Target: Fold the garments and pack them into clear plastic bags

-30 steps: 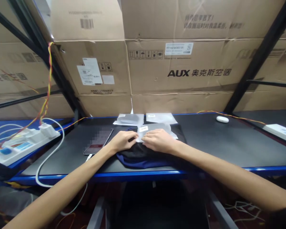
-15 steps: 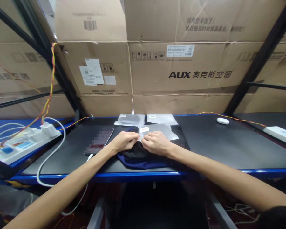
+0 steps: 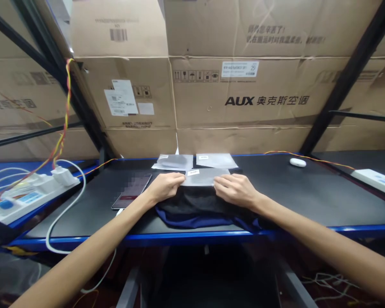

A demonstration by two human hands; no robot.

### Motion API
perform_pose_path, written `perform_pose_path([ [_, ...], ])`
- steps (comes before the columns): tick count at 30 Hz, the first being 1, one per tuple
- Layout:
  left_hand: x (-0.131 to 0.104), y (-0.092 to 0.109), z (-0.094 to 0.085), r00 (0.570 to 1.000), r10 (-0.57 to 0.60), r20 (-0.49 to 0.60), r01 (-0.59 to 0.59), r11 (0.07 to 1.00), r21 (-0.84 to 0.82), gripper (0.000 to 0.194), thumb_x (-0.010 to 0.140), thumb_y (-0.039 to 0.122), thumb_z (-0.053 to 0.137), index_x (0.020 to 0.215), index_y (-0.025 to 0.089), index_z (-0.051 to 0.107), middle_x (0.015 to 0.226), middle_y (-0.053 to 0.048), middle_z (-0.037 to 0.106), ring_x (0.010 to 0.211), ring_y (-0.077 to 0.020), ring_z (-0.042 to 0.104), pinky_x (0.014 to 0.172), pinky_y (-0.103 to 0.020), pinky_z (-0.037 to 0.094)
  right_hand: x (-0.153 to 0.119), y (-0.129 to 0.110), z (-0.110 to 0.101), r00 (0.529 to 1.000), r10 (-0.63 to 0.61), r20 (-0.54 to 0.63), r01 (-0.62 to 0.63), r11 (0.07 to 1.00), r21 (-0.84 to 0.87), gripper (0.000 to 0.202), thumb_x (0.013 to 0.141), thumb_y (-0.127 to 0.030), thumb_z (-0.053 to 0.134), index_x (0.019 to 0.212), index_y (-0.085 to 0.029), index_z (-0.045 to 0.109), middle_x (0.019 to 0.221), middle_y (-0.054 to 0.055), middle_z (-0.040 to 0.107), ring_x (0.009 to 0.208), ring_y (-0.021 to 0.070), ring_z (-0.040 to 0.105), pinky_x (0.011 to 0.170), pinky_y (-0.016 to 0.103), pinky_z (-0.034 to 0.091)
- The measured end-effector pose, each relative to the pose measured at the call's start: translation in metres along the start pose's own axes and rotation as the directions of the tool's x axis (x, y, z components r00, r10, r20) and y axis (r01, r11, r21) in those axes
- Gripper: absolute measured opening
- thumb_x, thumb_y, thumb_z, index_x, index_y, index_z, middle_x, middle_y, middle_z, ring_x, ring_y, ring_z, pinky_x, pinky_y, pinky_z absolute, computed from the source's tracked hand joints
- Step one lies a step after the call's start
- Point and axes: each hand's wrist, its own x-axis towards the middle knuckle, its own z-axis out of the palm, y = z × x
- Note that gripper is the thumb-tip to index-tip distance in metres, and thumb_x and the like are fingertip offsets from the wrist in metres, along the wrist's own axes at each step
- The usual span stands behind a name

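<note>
A translucent plastic bag [image 3: 201, 179] with a small white label is stretched between my hands, just above the table. My left hand [image 3: 167, 186] pinches its near left corner. At the near right corner my right hand [image 3: 234, 188] grips the edge with curled fingers. Under and in front of the bag lies a crumpled dark cloth [image 3: 195, 214], black with blue parts. Behind it are two more labelled plastic bags, a left one [image 3: 175, 161] and a right one [image 3: 216, 159], flat on the table.
A phone [image 3: 131, 192] with a white cable lies left of my hands. Power strips stand at the left [image 3: 35, 196] and right [image 3: 377, 183] ends. A small white case [image 3: 297, 162] sits at the back right. Cardboard [image 3: 244, 115] walls the back of the blue-edged table [image 3: 308, 196].
My right hand has slid right along the bag's near edge, away from my left hand. The bag's edge is now drawn straight. More of the cloth shows at the right.
</note>
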Motion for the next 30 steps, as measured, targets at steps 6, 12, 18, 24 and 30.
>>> perform_pose_path([
  [6, 0.000, -0.003, -0.003, 1.000, -0.003, 0.026, 0.002, 0.998, 0.055, 0.030, 0.081, 0.001, 0.042, 0.085, 0.020, 0.065, 0.104, -0.004, 0.072, 0.093, -0.0163, 0.067, 0.077, -0.023, 0.050, -0.015, 0.008, -0.010, 0.996, -0.044, -0.082, 0.036, 0.995, -0.095, 0.011, 0.094, -0.018, 0.057, 0.088, -0.018, 0.067, 0.093, 0.001, 0.076, 0.073, 0.0122, 0.065, 0.063, 0.027, 0.041],
  [12, -0.002, -0.005, -0.010, 0.999, -0.008, 0.033, 0.004, 0.995, 0.102, 0.029, 0.083, 0.001, 0.041, 0.084, 0.019, 0.064, 0.105, -0.004, 0.071, 0.094, -0.0174, 0.067, 0.074, -0.024, 0.051, -0.032, 0.018, -0.014, 0.999, -0.020, -0.036, 0.016, 0.993, -0.117, 0.011, 0.093, -0.017, 0.058, 0.086, -0.019, 0.067, 0.093, 0.001, 0.077, 0.071, 0.0114, 0.065, 0.063, 0.027, 0.041],
  [18, 0.002, -0.006, -0.011, 0.997, -0.068, -0.029, 0.071, 0.989, 0.131, 0.026, 0.085, 0.005, 0.046, 0.085, 0.019, 0.068, 0.108, -0.005, 0.071, 0.100, -0.0206, 0.066, 0.076, -0.028, 0.054, -0.035, 0.020, -0.014, 0.998, -0.011, -0.054, 0.005, 0.994, -0.108, 0.011, 0.091, -0.017, 0.059, 0.083, -0.020, 0.066, 0.091, -0.002, 0.076, 0.070, 0.0104, 0.064, 0.062, 0.026, 0.040],
  [24, 0.010, 0.028, -0.020, 0.983, -0.003, -0.184, 0.003, 1.000, 0.003, 0.032, 0.084, 0.004, 0.047, 0.102, 0.018, 0.069, 0.098, -0.006, 0.072, 0.092, -0.0199, 0.066, 0.083, -0.033, 0.055, -0.031, 0.015, -0.014, 0.998, 0.025, -0.061, -0.031, 0.995, -0.098, 0.014, 0.090, -0.016, 0.059, 0.077, -0.020, 0.063, 0.085, -0.003, 0.076, 0.065, 0.0096, 0.063, 0.061, 0.026, 0.039],
  [30, 0.020, 0.071, -0.013, 0.986, 0.159, -0.046, -0.161, 0.986, -0.047, 0.031, 0.091, 0.009, 0.048, 0.117, 0.016, 0.064, 0.118, -0.009, 0.070, 0.106, -0.0211, 0.066, 0.094, -0.034, 0.055, -0.027, 0.010, -0.015, 0.997, 0.032, -0.064, -0.037, 0.996, -0.076, 0.013, 0.089, -0.016, 0.060, 0.078, -0.019, 0.064, 0.083, -0.002, 0.075, 0.064, 0.0100, 0.063, 0.061, 0.026, 0.039],
])
